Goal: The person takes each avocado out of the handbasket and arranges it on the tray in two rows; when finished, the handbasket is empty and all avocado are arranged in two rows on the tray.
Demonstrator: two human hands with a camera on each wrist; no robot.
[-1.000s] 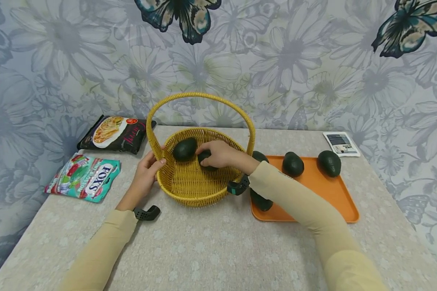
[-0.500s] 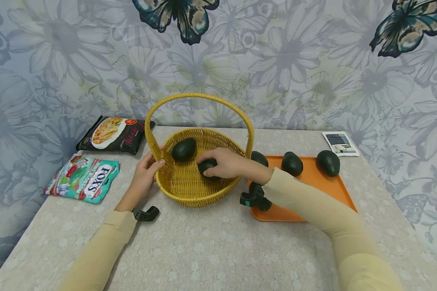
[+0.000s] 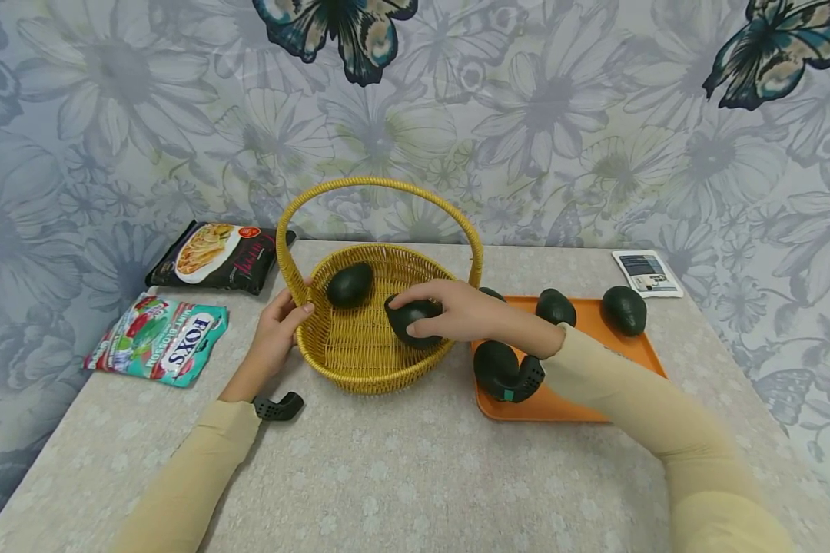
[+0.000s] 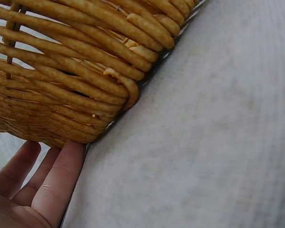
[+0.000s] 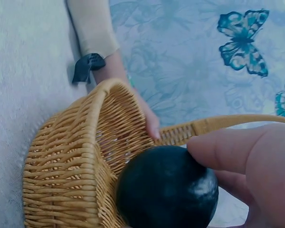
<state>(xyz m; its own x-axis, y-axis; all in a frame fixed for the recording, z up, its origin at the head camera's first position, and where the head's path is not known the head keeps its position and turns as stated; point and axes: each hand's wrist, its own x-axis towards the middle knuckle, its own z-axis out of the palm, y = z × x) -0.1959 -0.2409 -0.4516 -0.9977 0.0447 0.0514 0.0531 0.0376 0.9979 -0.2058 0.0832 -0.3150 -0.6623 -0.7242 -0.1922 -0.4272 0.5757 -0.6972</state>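
Observation:
A yellow wicker basket (image 3: 349, 361) with a tall arched handle stands mid-table. At its left rim, my left hand (image 3: 274, 338) grips it near the handle's base, thumb on the rim; in the left wrist view the fingers (image 4: 61, 178) lie against the outer wall. My right hand (image 3: 466, 309) holds a dark green avocado (image 3: 411, 321) between thumb and fingers at the basket's right side. In the right wrist view that avocado (image 5: 166, 190) overlaps the basket opening. Another avocado (image 3: 350, 285) lies inside, toward the back left.
An orange tray (image 3: 598, 349) on the right bears several avocados, including one at the front (image 3: 496, 365) partly behind the right wrist camera. Two food bags, one black (image 3: 214, 257) and one teal (image 3: 159, 338), lie left. A white packet (image 3: 647, 273) lies back right, near the wall.
The right hand has moved right and a little toward the front, bringing its avocado from the basket's middle to its right side. The left hand and basket have stayed in place.

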